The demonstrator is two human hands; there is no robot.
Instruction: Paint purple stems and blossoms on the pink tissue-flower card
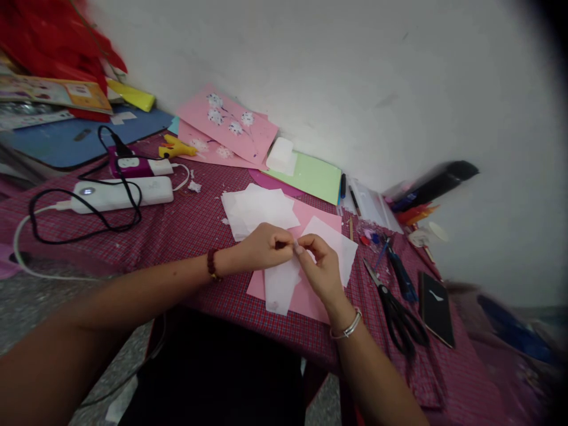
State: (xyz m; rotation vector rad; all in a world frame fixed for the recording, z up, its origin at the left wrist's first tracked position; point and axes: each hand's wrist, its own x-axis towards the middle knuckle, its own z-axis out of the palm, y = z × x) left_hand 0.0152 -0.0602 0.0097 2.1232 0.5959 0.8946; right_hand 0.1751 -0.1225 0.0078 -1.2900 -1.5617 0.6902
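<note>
My left hand (261,247) and my right hand (322,269) meet fingertip to fingertip over a pink paper sheet (306,299). Both pinch the top of a thin white tissue sheet (280,287) that hangs down onto the pink paper. More white tissue sheets (257,207) lie just behind my left hand, and another white sheet (339,239) lies behind my right hand. A dark bead bracelet circles my left wrist and a silver bangle my right.
Black scissors (397,313) and a black notebook (436,307) lie right of my hands. A white power strip (119,194) with black cables and a yellow glue gun (175,148) sit at left. A pink card with white flowers (228,121) leans on the wall.
</note>
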